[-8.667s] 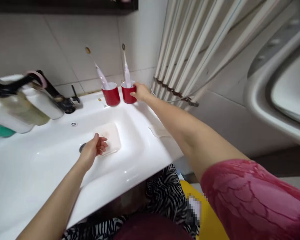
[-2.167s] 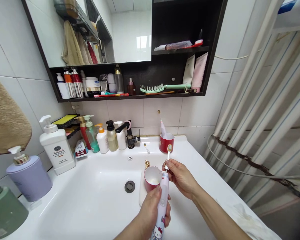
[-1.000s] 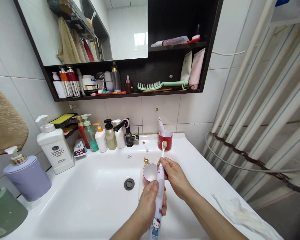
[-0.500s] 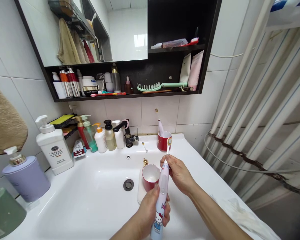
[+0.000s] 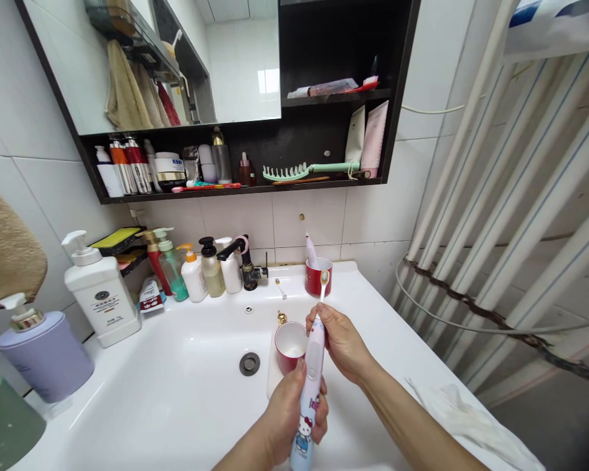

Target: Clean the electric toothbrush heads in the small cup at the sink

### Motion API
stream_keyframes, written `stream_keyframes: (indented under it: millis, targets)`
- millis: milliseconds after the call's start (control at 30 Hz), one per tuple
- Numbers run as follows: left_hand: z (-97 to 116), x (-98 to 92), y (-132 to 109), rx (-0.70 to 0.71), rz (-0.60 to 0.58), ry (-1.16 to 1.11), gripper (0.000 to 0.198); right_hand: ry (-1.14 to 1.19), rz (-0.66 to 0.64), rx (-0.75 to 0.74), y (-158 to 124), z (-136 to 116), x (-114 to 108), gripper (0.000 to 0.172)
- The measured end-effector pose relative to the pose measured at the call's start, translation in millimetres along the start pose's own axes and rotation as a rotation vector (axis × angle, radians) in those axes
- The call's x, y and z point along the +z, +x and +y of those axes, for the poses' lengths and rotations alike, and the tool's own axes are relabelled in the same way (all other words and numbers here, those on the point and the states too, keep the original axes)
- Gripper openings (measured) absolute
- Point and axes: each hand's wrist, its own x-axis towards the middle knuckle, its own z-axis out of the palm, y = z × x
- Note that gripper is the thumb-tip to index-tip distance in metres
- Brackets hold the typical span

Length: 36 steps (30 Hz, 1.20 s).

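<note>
An electric toothbrush (image 5: 313,373) in pale pink and blue, with a cartoon cat on its handle, stands tilted over the sink. My left hand (image 5: 297,402) is wrapped round the lower handle, thumb on the front. The fingers of my right hand (image 5: 338,337) pinch the neck, where the white brush head (image 5: 324,282) joins the handle. Just behind my left hand, a red cup (image 5: 290,347) with a white inside sits on a white tray (image 5: 273,379) in the sink. Farther back, another red cup (image 5: 312,280) on the rim holds a slim pink-white device (image 5: 311,252).
A loose small brush head (image 5: 281,289) lies beside the black faucet (image 5: 249,265). Several pump bottles (image 5: 193,275) line the back left of the sink (image 5: 177,386). Overhead hangs a dark shelf (image 5: 255,190); white pipes (image 5: 471,216) run at right, above a crumpled plastic bag (image 5: 461,412).
The whole view has shifted slightly, so things sit a little farther left. Both hands keep the same hold on the electric toothbrush.
</note>
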Motion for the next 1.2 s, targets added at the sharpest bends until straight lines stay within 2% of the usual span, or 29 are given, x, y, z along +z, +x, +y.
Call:
stream_keyframes:
  millis: [167, 533, 733, 933, 1100, 1200]
  targets:
    - [-2.0, 0.8, 0.5, 0.108, 0.081, 0.072, 0.044, -0.062, 0.001, -0.016, 1.2, 2.2, -1.5, 0.026]
    - [1.9, -4.3, 3.3, 0.056, 0.055, 0.083, 0.053, -0.067, 0.026, -0.038, -1.5, 2.3, -0.1, 0.026]
    - [-1.0, -4.9, 2.5, 0.087, 0.078, 0.118, 0.050, -0.010, -0.010, 0.011, -1.3, 1.5, 0.9, 0.025]
    - [3.1, -2.2, -0.4, -0.094, -0.052, -0.036, 0.048, 0.106, -0.021, 0.053, -0.6, 3.9, 1.0, 0.028]
    - [2.0, -2.4, 1.8, 0.038, 0.073, 0.070, 0.053, 0.027, 0.041, 0.007, -0.9, 5.1, 2.2, 0.029]
    - [0.5, -2.6, 2.7, 0.053, 0.070, 0.086, 0.054, 0.005, 0.045, -0.003, -0.9, 4.3, 2.3, 0.030]
